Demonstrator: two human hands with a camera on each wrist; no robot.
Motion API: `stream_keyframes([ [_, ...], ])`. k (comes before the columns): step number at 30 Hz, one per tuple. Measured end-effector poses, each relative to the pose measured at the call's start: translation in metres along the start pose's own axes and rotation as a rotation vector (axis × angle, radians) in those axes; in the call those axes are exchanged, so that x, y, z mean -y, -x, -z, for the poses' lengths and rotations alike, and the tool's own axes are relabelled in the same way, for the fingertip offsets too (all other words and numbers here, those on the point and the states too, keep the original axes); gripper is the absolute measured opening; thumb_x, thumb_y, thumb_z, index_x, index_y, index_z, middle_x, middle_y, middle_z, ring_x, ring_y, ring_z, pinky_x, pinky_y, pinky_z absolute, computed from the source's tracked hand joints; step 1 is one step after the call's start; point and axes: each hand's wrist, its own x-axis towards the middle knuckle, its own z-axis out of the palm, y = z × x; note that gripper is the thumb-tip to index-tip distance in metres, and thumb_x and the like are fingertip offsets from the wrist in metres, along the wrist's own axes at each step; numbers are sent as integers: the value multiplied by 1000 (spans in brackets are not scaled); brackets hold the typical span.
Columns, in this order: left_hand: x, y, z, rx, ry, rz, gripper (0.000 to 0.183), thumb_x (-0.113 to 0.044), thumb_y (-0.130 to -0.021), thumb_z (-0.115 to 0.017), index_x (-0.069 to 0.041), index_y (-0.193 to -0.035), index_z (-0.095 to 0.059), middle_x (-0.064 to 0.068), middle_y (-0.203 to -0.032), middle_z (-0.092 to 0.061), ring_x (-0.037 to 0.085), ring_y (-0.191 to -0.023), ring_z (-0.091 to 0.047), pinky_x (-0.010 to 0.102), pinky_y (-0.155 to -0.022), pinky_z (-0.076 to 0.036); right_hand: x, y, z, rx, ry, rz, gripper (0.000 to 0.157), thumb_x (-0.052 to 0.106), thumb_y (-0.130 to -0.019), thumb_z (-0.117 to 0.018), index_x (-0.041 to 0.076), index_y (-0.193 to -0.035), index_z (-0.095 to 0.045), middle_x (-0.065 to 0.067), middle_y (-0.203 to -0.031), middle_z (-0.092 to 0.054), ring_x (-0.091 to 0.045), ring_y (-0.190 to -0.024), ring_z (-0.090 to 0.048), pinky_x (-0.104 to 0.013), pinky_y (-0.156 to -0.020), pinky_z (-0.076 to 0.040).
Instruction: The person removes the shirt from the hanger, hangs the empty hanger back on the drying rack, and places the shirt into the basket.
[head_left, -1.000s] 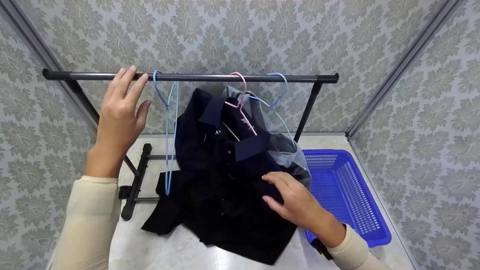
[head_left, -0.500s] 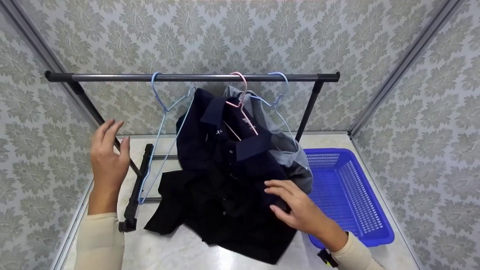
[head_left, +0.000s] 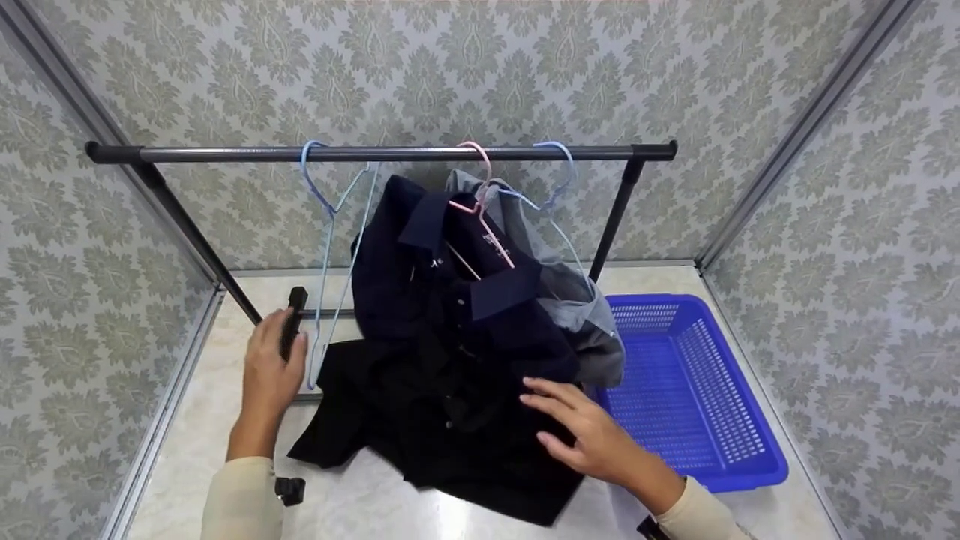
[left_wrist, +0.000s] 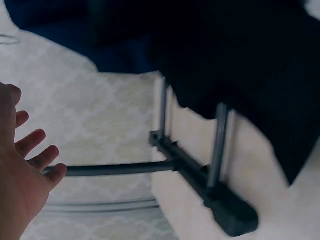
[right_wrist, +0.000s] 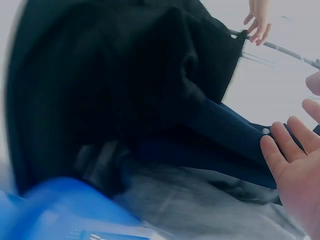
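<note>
My left hand point(head_left: 270, 364), fingers apart, hangs left of a bare blue wire hanger point(head_left: 304, 163) hooked on the rail point(head_left: 397, 154). Nothing is in its fingers in the left wrist view. Loosely bent and holding nothing, my right hand point(head_left: 589, 435) is over the right side of a black short-sleeved garment point(head_left: 450, 457) spread in front of the rack. Behind that cloth, a navy collared shirt point(head_left: 506, 291) hangs on a pink hanger point(head_left: 488, 169). A grey-blue garment point(head_left: 585, 319) hangs on another blue hanger point(head_left: 572, 176) at the right, partly hidden by the navy shirt.
A blue perforated basket point(head_left: 731, 401) stands on the table at the right. The rack's dark post point(head_left: 199, 232) and foot point(head_left: 296, 300) are on the left. Patterned walls point(head_left: 420, 67) close in the back and both sides.
My left hand has left the rail, dropped, and then moved right toward the bare hanger. That hanger has swung and turned. My right hand has shifted slightly down.
</note>
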Motion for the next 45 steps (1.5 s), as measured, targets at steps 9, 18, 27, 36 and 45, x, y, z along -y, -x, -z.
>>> stream_keyframes([
  [9, -12, 29, -32, 172, -15, -51, 57, -23, -97, -70, -9, -150, -53, 34, -153, -42, 54, -140, -41, 68, -112, -34, -7, 22, -29, 121, 57, -82, 70, 18, -88, -79, 19, -153, -51, -9, -156, -51, -28, -138, -55, -48, -103, -54],
  [18, -18, 36, -57, 407, -23, 44, 73, -41, -94, -70, -18, -158, -42, 34, -163, -25, 58, -146, -30, 75, -113, -27, -14, 35, -48, 214, 222, -224, 77, 43, -87, -80, 26, -155, -48, -7, -156, -52, -35, -117, -63, -52, -94, -56],
  [27, -27, 43, -74, 601, -38, 169, 88, -63, -90, -68, -32, -163, -30, 28, -169, -11, 58, -151, -19, 78, -112, -27, -13, 46, -58, 371, 119, -438, 91, 52, -87, -79, 31, -162, -33, -10, -168, -31, -57, -132, -48, -71, -98, -48],
  [36, -34, 55, -84, 618, -81, 117, 98, -72, -80, -74, -30, -161, -37, 26, -168, -20, 61, -148, -23, 78, -108, -33, -19, 53, -72, 411, 47, -399, 99, 45, -84, -84, 28, -164, -28, -12, -169, -28, -47, -141, -44, -58, -106, -49],
  [45, -35, 66, -92, 668, -97, 77, 104, -76, -74, -76, -30, -160, -40, 29, -165, -25, 66, -145, -24, 77, -105, -37, -26, 57, -81, 457, 55, -384, 97, 38, -85, -85, 28, -164, -29, -11, -167, -30, -40, -143, -45, -54, -109, -48],
])
